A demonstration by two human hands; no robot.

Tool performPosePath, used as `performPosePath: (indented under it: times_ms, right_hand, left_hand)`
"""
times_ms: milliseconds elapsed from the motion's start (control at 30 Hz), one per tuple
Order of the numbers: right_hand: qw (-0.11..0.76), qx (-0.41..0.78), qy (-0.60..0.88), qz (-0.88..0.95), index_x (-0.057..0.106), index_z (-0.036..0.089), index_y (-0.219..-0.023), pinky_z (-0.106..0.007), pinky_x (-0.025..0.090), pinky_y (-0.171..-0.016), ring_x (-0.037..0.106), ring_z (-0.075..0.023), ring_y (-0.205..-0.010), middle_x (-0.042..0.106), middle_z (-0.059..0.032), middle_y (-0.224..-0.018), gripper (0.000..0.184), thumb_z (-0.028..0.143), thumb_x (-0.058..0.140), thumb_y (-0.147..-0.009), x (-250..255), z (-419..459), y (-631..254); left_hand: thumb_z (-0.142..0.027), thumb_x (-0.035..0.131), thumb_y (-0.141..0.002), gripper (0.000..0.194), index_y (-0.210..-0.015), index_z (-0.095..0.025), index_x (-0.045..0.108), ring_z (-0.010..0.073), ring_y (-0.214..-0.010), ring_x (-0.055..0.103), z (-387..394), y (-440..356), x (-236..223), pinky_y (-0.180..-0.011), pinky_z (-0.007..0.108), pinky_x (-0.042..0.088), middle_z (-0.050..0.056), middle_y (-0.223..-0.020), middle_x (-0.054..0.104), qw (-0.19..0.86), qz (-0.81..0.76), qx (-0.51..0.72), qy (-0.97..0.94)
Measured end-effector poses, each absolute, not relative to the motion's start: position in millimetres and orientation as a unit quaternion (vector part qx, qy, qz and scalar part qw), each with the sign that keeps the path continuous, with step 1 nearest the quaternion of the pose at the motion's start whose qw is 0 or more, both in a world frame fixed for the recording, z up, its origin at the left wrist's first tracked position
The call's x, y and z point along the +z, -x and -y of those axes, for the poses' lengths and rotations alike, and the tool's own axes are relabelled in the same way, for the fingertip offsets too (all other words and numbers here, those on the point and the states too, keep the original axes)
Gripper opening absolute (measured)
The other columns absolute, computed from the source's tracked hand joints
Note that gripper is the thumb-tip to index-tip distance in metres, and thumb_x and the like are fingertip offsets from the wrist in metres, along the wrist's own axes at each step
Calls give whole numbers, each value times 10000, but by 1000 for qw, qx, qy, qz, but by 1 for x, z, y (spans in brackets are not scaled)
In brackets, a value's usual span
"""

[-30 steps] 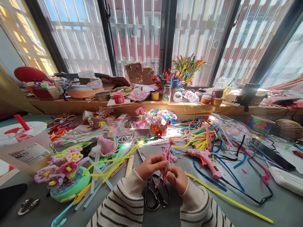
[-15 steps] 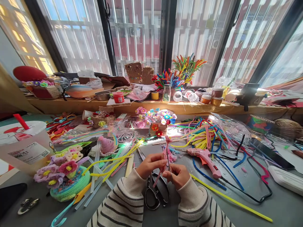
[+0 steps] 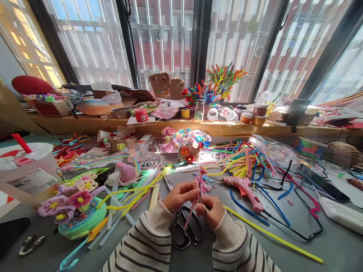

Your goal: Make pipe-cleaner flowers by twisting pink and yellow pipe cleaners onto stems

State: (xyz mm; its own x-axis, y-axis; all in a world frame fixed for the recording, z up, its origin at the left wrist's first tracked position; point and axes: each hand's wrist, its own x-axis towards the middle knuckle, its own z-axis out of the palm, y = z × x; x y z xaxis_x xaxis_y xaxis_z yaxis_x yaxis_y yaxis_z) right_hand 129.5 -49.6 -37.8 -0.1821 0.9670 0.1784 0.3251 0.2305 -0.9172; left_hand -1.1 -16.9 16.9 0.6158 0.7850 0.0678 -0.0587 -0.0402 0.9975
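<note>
Between the thumb and fingers of my left hand (image 3: 181, 196) is a fuzzy pink pipe cleaner (image 3: 188, 218), its lower end hanging below the fingers. Its upper end is bent into a small pink knob (image 3: 203, 170). My right hand (image 3: 211, 211) is closed around a thin dark metal tool (image 3: 200, 192), whose tips meet the pink piece; its exact kind is too small to make out. Beneath both hands lie large black-handled scissors (image 3: 181, 236) on the grey table. Just behind the fingers sits a heap of pink and blue fuzzy scraps (image 3: 208, 181).
A pink glue gun (image 3: 244, 189) with its black cord lies to the right, near a long yellow pipe cleaner (image 3: 272, 234). At left are a flower-topped green pot (image 3: 85, 223), clear glue sticks (image 3: 106, 230) and a drink cup (image 3: 28, 177). Many-coloured pipe cleaners (image 3: 244, 162) are piled behind.
The dark tool has shifted slightly against the pink pipe cleaner, and my right fingers have turned a little. My left hand keeps its pinch. The whole view has moved slightly.
</note>
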Motion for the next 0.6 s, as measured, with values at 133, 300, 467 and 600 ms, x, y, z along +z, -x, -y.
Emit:
performPosePath:
  times_ms: [133, 300, 467, 600]
  right_hand:
    - [425, 368, 503, 656, 371, 165, -400, -210, 218, -381, 285, -66, -393, 334, 41, -378, 508, 636, 434, -580, -41, 48, -130]
    - [427, 367, 518, 643, 325, 171, -370, -204, 198, -366, 262, -57, -378, 310, 53, -346, 512, 621, 477, -559, -41, 48, -130]
    - [426, 389, 491, 653, 416, 150, -401, -203, 231, -377, 307, -64, -393, 379, 30, -381, 531, 647, 411, -590, -39, 49, -131]
    - [435, 354, 522, 642, 333, 168, -363, -202, 204, -366, 275, -54, -369, 342, 46, -340, 513, 616, 475, -566, -36, 49, -131]
  left_hand:
    - [-399, 561, -620, 308, -497, -138, 452, 75, -477, 393, 17, 1, 17, -481, 216, 298, -34, -480, 441, 632, -285, 328, -642]
    - [-390, 550, -633, 301, -498, -135, 464, 73, -474, 392, 16, 2, 16, -484, 215, 299, -35, -474, 437, 621, -285, 330, -651]
    - [-382, 571, -614, 294, -497, -132, 471, 76, -481, 397, 16, 2, 15, -482, 215, 299, -29, -482, 444, 640, -291, 308, -641]
    - [-395, 560, -618, 302, -489, -138, 468, 75, -470, 387, 16, 3, 17, -480, 216, 293, -33, -471, 438, 628, -293, 320, -646]
